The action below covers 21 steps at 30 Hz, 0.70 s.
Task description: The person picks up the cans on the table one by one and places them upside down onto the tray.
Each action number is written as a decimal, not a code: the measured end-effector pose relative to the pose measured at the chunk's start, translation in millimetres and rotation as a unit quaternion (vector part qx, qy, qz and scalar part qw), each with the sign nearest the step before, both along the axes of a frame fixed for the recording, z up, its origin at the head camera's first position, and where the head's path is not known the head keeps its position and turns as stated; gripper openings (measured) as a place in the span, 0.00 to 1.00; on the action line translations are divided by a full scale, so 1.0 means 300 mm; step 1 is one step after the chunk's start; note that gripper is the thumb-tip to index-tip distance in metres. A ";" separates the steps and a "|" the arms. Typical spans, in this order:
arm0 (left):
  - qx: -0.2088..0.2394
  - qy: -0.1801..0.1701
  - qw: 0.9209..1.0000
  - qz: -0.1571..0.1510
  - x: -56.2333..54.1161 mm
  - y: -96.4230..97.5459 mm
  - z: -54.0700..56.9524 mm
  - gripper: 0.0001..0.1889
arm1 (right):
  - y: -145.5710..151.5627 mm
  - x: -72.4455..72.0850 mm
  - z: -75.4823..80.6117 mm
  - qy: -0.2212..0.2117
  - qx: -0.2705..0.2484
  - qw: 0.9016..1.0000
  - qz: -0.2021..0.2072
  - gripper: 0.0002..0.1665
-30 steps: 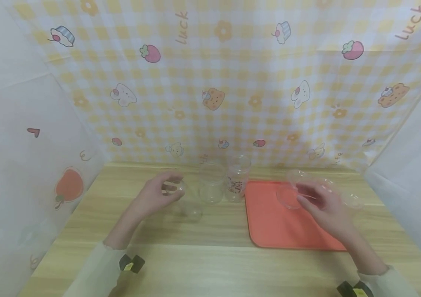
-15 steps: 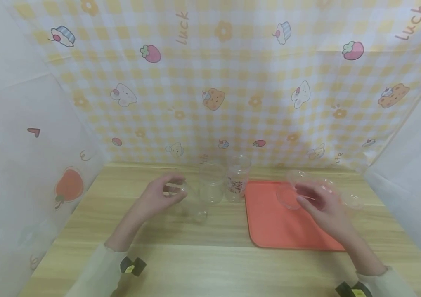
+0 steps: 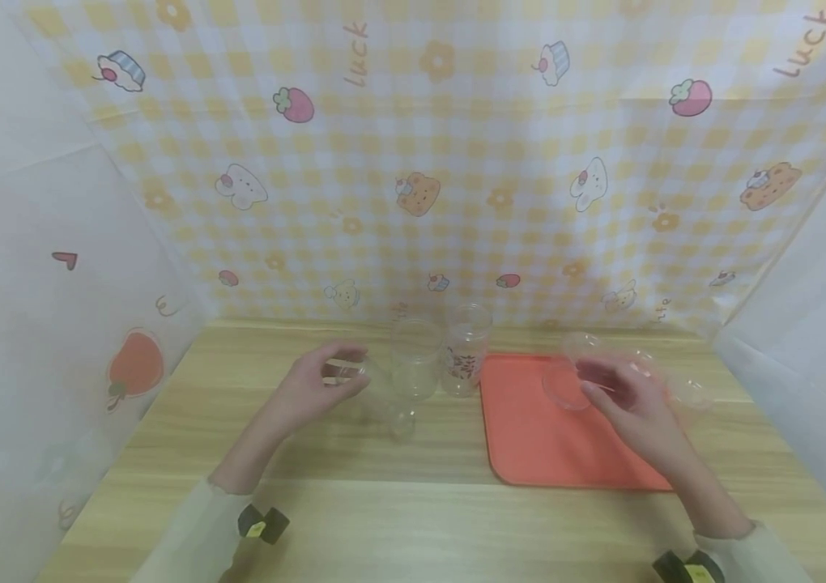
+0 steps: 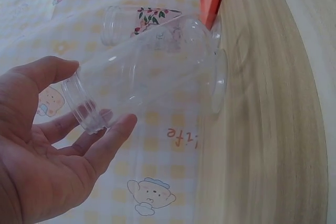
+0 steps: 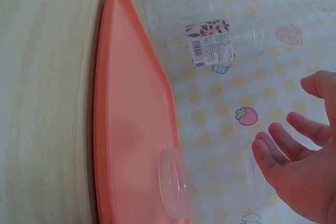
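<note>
My left hand (image 3: 321, 380) grips a clear plastic jar (image 4: 142, 66) by its threaded neck, thumb on one side and fingers on the other. The jar lies tilted, its base (image 3: 403, 423) pointing right. Beyond it stand a wide clear jar (image 3: 416, 364) and a slimmer clear jar with a floral label (image 3: 464, 356). My right hand (image 3: 635, 405) hovers over the orange tray (image 3: 544, 453), fingers loosely bent and apart from the thumb. Close to its fingertips stands a faint clear vessel, whose round base (image 5: 172, 184) shows on the tray; whether they touch it, I cannot tell.
More clear round items (image 3: 691, 394) stand right of my right hand, hard to make out. A yellow checked cloth (image 3: 413, 162) hangs behind the wooden table (image 3: 384, 518), with white sheets (image 3: 821, 324) at both sides.
The held jar's base has swung to the right and slightly nearer. My left hand has shifted a little right with it. My right hand has barely moved.
</note>
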<state>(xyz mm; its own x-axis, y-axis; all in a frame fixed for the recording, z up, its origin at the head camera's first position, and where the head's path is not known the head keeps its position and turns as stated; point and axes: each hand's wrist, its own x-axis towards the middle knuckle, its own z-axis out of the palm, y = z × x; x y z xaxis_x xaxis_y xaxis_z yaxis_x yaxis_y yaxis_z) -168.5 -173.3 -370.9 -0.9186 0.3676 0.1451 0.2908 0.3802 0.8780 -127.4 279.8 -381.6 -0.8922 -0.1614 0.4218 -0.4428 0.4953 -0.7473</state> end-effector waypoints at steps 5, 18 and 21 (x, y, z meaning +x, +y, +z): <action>0.011 0.004 1.000 -0.005 -0.001 0.001 -0.011 0.27 | -0.004 -0.003 -0.002 -0.005 -0.003 1.000 -0.001 0.20; 0.044 -0.018 0.999 -0.010 0.009 0.023 -0.014 0.26 | -0.013 -0.011 -0.012 0.003 -0.011 1.000 0.005 0.19; 0.053 -0.017 0.998 -0.015 0.010 0.026 -0.021 0.26 | -0.012 -0.011 -0.016 0.003 -0.018 1.000 0.009 0.19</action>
